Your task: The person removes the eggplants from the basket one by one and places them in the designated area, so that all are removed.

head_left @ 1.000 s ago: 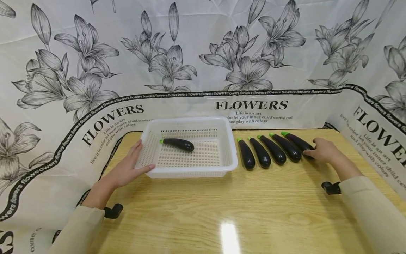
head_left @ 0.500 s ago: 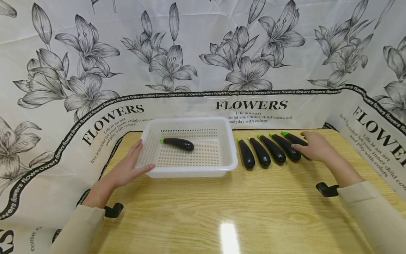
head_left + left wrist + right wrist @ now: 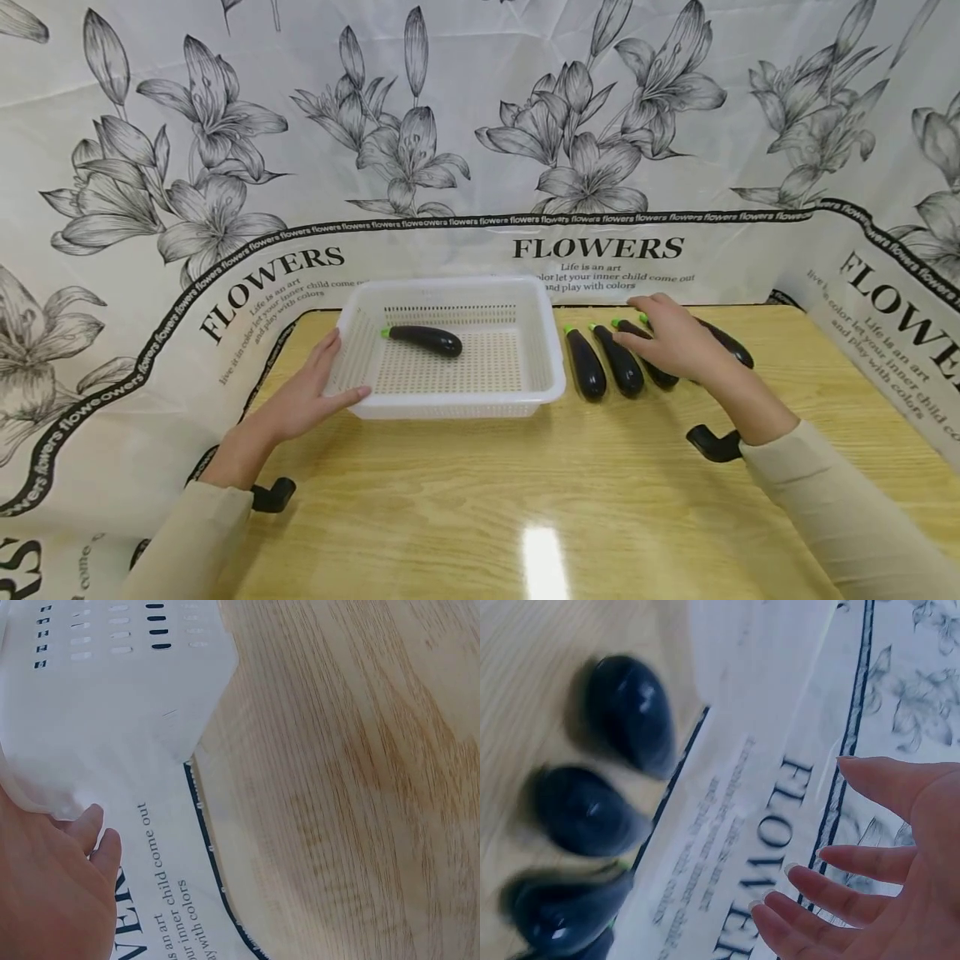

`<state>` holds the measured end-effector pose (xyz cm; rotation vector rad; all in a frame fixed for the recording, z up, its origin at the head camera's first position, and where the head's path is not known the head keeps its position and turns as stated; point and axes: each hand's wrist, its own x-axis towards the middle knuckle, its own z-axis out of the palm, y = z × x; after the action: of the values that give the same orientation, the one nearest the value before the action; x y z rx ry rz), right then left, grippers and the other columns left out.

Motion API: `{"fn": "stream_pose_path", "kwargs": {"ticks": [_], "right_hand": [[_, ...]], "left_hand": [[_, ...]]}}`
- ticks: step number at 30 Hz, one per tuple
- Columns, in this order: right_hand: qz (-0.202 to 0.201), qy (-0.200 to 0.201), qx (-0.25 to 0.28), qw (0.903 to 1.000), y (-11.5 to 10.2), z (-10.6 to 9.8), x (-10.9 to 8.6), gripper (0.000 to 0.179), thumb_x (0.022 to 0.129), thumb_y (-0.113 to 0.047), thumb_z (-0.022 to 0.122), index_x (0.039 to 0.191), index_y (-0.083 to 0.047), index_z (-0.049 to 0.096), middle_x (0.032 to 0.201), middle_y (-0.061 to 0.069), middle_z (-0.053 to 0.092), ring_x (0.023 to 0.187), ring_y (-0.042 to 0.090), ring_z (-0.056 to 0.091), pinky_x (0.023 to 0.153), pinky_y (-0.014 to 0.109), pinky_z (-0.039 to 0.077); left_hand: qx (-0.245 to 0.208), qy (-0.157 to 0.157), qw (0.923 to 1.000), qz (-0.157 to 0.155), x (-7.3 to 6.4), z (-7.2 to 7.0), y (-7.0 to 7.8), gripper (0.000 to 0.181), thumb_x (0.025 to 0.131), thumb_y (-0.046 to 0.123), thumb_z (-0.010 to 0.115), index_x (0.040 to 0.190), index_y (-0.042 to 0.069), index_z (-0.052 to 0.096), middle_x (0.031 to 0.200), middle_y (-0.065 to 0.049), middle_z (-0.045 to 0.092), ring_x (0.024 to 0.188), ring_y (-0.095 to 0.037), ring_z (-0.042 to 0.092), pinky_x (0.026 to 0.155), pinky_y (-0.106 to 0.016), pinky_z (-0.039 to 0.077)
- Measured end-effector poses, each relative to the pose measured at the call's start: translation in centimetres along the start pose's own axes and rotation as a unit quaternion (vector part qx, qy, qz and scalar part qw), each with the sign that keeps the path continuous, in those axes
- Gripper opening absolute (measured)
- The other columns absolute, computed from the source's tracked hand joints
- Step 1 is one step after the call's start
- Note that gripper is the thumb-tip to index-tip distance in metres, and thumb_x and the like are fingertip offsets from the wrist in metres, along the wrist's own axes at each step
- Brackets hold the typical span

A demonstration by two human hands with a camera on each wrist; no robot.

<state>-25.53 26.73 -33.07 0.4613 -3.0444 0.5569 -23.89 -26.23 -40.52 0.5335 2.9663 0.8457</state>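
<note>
A white perforated plastic basket (image 3: 457,402) stands at the back of the table with one dark eggplant (image 3: 426,339) lying inside. My left hand (image 3: 292,404) rests on its left side, fingers along the wall and thumb stretched over the front rim. The left wrist view shows two fingertips (image 3: 107,847) right at the basket's edge. Several eggplants (image 3: 587,371) with green stem ends lie in a row to the right of the basket. Over that row is my right hand (image 3: 678,342), fingers spread and holding nothing, hiding parts of the middle ones. The rightmost eggplant (image 3: 726,343) shows beyond it.
The wooden table (image 3: 450,500) extends in front of the basket and the row. A white cloth (image 3: 442,187) printed with flowers and lettering hangs behind and at both sides. Each wrist carries a black mount (image 3: 714,443).
My right hand has let go of the rightmost eggplant and moved left, over the middle of the row. The left hand and basket have stayed in place.
</note>
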Motion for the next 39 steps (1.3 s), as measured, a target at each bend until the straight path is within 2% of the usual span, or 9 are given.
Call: {"fn": "stream_pose_path", "kwargs": {"ticks": [7,14,19,25,29,33,39], "right_hand": [[-0.037,0.007,0.037,0.9986,-4.1,1.1,1.0,0.067,0.103,-0.031,0.063,0.151,0.009,0.040,0.150,0.033,0.040,0.134,0.051,0.045,0.106,0.067,0.041],[-0.076,0.022,0.073,0.9941,-6.5,3.2,2.6,0.063,0.100,-0.028,0.067,0.148,0.006,0.046,0.147,0.028,0.047,0.134,0.045,0.047,0.108,0.063,0.042],[-0.121,0.031,0.079,0.9890,-7.8,4.9,3.6,0.057,0.099,-0.026,0.069,0.144,0.005,0.051,0.141,0.026,0.053,0.127,0.042,0.054,0.104,0.058,0.048],[-0.145,0.003,0.073,0.9868,-9.1,7.0,4.5,0.055,0.100,-0.027,0.067,0.146,0.001,0.051,0.143,0.021,0.052,0.129,0.039,0.054,0.105,0.055,0.048],[-0.152,-0.020,0.073,0.9855,-10.2,7.7,5.4,0.058,0.100,-0.026,0.068,0.146,0.002,0.050,0.143,0.022,0.051,0.131,0.038,0.053,0.109,0.052,0.046],[-0.164,-0.053,0.051,0.9836,-11.7,8.4,6.6,0.062,0.099,-0.029,0.068,0.149,0.002,0.047,0.146,0.022,0.050,0.135,0.036,0.050,0.113,0.050,0.043],[-0.155,-0.083,0.030,0.9839,-14.0,9.9,7.9,0.067,0.099,-0.032,0.068,0.153,-0.001,0.043,0.150,0.021,0.046,0.137,0.035,0.048,0.113,0.049,0.044]], "left_hand": [[-0.001,-0.006,1.0000,-0.003,0.1,0.1,0.0,0.107,0.097,0.062,0.059,0.165,0.008,-0.004,0.171,-0.015,-0.007,0.154,-0.048,0.009,0.118,-0.069,0.019],[-0.002,-0.002,1.0000,-0.001,0.2,0.1,-0.1,0.106,0.097,0.060,0.059,0.165,0.006,-0.003,0.171,-0.017,-0.005,0.154,-0.048,0.010,0.118,-0.069,0.021],[-0.009,-0.004,0.9999,-0.004,0.3,0.0,0.0,0.107,0.097,0.060,0.060,0.165,0.007,-0.003,0.171,-0.016,-0.006,0.154,-0.046,0.007,0.119,-0.069,0.018],[-0.013,-0.004,0.9999,-0.005,0.4,0.0,0.2,0.107,0.097,0.060,0.061,0.165,0.007,-0.004,0.171,-0.016,-0.006,0.154,-0.046,0.008,0.119,-0.069,0.019],[-0.010,0.000,0.9999,0.001,0.6,-0.1,0.4,0.107,0.097,0.059,0.061,0.165,0.007,-0.003,0.171,-0.017,-0.005,0.154,-0.047,0.010,0.118,-0.069,0.021],[-0.009,0.004,0.9999,0.001,0.7,-0.2,0.4,0.107,0.096,0.059,0.061,0.165,0.007,-0.002,0.171,-0.017,-0.004,0.153,-0.047,0.012,0.117,-0.070,0.021],[-0.013,0.006,0.9999,-0.003,0.5,0.2,0.1,0.106,0.096,0.060,0.061,0.165,0.008,0.001,0.171,-0.015,-0.004,0.154,-0.047,0.011,0.117,-0.070,0.020]]}}
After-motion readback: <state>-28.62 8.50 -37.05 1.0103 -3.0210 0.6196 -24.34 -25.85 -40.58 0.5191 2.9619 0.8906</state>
